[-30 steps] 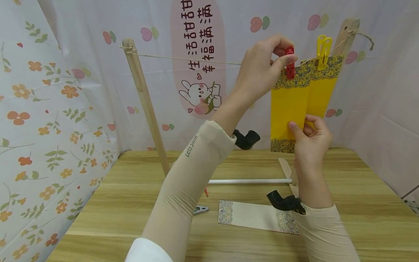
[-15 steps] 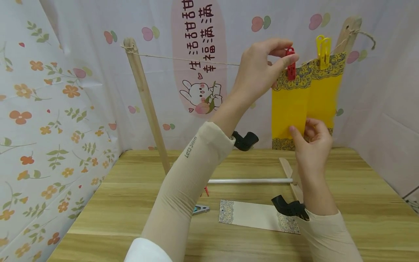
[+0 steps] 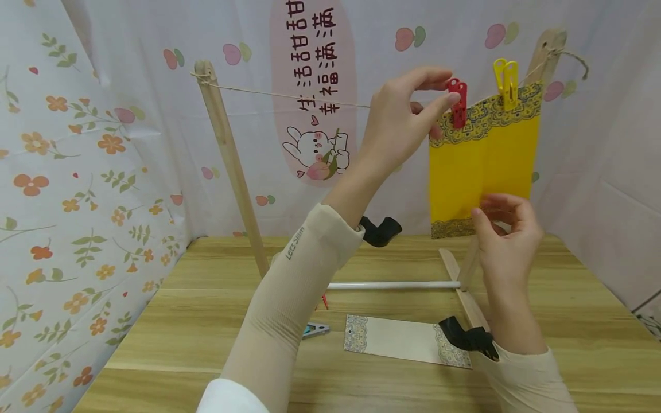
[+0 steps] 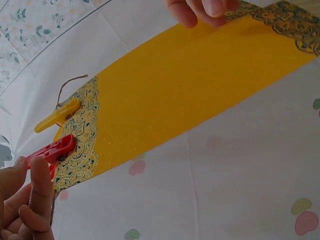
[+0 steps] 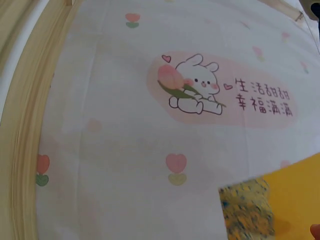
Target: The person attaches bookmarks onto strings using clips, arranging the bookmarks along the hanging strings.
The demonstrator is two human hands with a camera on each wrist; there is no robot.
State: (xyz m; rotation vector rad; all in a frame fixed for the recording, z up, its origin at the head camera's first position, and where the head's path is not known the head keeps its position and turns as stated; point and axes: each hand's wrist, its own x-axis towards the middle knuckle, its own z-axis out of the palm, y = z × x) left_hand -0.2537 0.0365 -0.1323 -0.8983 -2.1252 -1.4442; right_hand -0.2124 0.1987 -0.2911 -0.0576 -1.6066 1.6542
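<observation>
A yellow card (image 3: 457, 178) with patterned bands hangs from a thin string, a vertical crease down its middle. A yellow clothespin (image 3: 509, 86) grips its top at the right; a red clothespin (image 3: 458, 106) grips it further left, handles spread apart. My left hand (image 3: 400, 115) is at the red clothespin, relaxed thumb and forefinger right at its handles, as the left wrist view also shows. Beside the card's lower part is my right hand (image 3: 508, 241), fingers loosely bent and thumb tip overlapping the card. In the right wrist view only a fingertip shows over the card (image 5: 295, 195).
Wooden posts (image 3: 227, 155) at left and right carry the string (image 3: 289, 94); a white rod (image 3: 392, 285) runs low between them. On the table lie a beige patterned card (image 3: 397, 338), a silver clothespin (image 3: 316, 330) and a partly hidden red piece (image 3: 325, 301). A printed cloth hangs behind.
My right hand has slid right and down, loosening from the card's lower part. The red clothespin's handles have spread as my left fingers eased back left. The card's right half has swung flatter into view.
</observation>
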